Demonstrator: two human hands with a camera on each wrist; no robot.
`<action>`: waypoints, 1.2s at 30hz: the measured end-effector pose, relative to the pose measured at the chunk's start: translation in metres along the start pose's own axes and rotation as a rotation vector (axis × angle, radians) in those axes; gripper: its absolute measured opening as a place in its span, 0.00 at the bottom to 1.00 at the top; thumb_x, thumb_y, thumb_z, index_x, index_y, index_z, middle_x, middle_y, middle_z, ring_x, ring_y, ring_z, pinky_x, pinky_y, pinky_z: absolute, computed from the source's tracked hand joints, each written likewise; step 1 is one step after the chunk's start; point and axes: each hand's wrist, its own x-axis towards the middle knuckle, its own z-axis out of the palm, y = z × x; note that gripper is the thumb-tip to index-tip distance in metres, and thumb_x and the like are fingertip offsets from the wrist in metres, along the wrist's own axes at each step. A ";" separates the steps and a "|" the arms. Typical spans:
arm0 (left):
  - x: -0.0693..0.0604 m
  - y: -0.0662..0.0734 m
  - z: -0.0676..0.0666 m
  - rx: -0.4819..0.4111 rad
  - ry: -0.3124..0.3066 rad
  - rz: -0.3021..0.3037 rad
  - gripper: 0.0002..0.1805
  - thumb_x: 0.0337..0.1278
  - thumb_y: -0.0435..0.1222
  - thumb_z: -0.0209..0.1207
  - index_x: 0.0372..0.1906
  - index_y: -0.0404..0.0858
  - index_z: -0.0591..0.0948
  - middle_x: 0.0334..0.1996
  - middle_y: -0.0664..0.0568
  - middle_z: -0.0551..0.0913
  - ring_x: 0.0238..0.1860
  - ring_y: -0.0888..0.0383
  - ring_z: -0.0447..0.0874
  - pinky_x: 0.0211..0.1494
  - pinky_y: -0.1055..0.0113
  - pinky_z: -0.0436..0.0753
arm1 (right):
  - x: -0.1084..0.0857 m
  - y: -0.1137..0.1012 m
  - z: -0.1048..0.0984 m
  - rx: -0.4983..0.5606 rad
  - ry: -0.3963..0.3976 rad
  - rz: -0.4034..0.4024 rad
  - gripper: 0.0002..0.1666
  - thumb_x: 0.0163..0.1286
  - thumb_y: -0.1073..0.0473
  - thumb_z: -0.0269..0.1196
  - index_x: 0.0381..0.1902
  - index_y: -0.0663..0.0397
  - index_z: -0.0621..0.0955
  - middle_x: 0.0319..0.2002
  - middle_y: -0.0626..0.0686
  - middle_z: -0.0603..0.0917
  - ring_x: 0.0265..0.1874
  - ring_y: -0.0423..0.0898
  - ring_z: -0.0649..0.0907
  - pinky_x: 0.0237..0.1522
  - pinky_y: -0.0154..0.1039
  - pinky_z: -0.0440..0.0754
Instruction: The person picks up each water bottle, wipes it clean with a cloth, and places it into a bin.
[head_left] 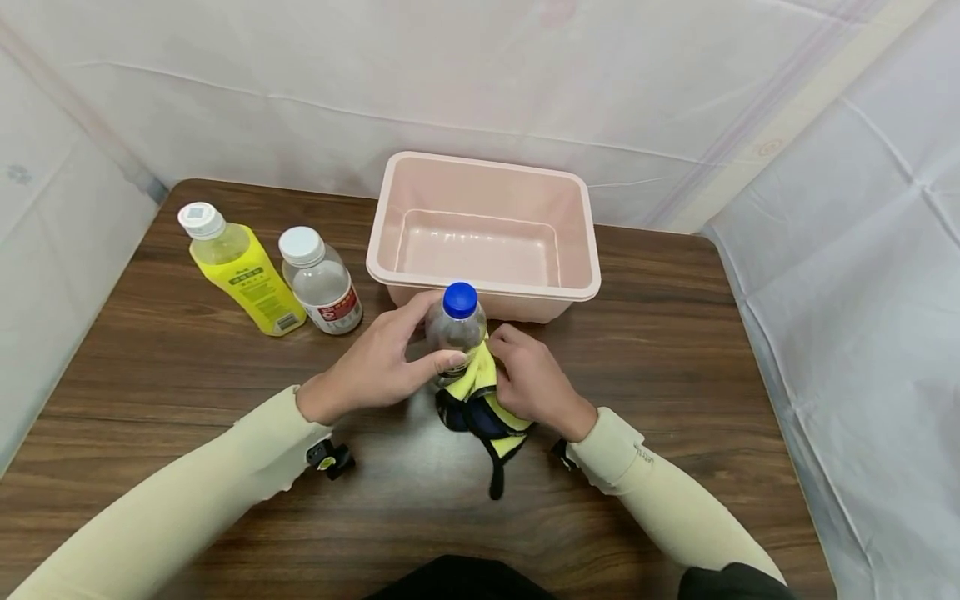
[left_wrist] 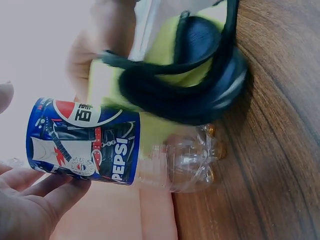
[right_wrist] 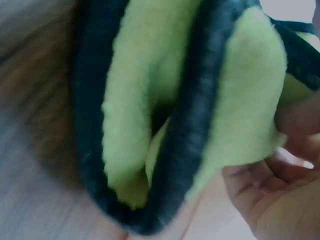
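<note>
A clear Pepsi bottle (head_left: pixel 454 330) with a blue cap stands upright on the table, just in front of the pink tub. My left hand (head_left: pixel 375 360) holds it from the left, thumb in front and fingers behind. Its blue Pepsi label (left_wrist: pixel 82 142) and clear lower part show in the left wrist view. On the bottle's right side, my right hand (head_left: pixel 531 377) grips a yellow cloth (head_left: pixel 480 379) with dark edging and a hanging loop. The cloth lies against the bottle and covers part of its lower side. In the right wrist view the folded cloth (right_wrist: pixel 245 95) is blurred.
Behind the bottle sits a pink plastic tub (head_left: pixel 480 290), with nothing visible inside. To the left stand a yellow-labelled bottle (head_left: pixel 251 275) and a clear bottle (head_left: pixel 322 283), both white-capped. White sheeting (head_left: pixel 480 75) borders the back and sides of the wooden table (head_left: pixel 675 350).
</note>
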 end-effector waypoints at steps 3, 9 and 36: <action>0.000 -0.001 0.001 -0.002 0.002 0.008 0.36 0.64 0.39 0.70 0.74 0.41 0.68 0.64 0.48 0.83 0.63 0.53 0.84 0.66 0.51 0.84 | 0.000 0.002 0.000 -0.027 -0.070 -0.004 0.10 0.64 0.72 0.61 0.37 0.56 0.86 0.35 0.52 0.82 0.30 0.44 0.78 0.34 0.38 0.80; -0.001 -0.002 0.001 0.011 0.010 0.037 0.37 0.64 0.39 0.70 0.74 0.40 0.68 0.64 0.49 0.83 0.63 0.54 0.84 0.67 0.53 0.84 | 0.002 -0.011 -0.038 0.129 0.145 -0.074 0.17 0.59 0.77 0.63 0.44 0.62 0.88 0.41 0.55 0.86 0.39 0.48 0.84 0.45 0.41 0.87; 0.000 0.001 0.007 -0.069 -0.044 0.049 0.38 0.66 0.38 0.69 0.73 0.38 0.60 0.67 0.48 0.81 0.66 0.54 0.82 0.72 0.52 0.79 | 0.002 0.015 -0.009 -0.015 -0.157 0.011 0.16 0.65 0.73 0.61 0.46 0.56 0.88 0.37 0.53 0.83 0.34 0.45 0.78 0.38 0.41 0.80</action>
